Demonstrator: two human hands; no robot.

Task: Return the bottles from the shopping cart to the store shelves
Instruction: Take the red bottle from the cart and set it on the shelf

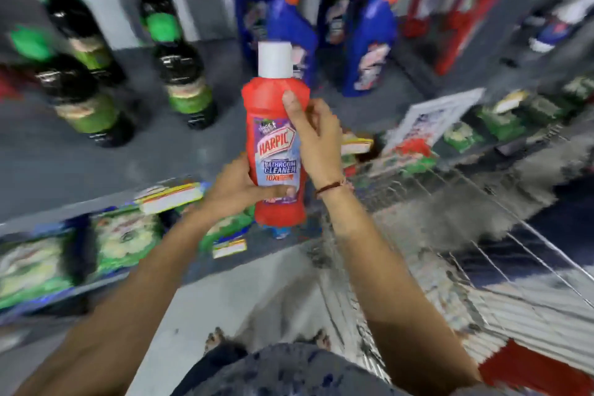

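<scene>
A red Harpic bathroom cleaner bottle [273, 125] with a white cap stands upright in both my hands, in front of the grey shelf [64, 164]. My left hand [238, 186] grips its lower part from the left, thumb across the label. My right hand [315, 135] wraps its upper right side, thumb on the red shoulder. The wire shopping cart [450, 235] is to my right; its contents are blurred.
On the shelf stand dark bottles with green caps [180, 74] at left, blue bottles with orange caps [369, 42] behind the held bottle, and red packs [450, 10] at right. Green packets [122, 235] fill the lower shelf. Bare grey shelf lies between the dark and blue bottles.
</scene>
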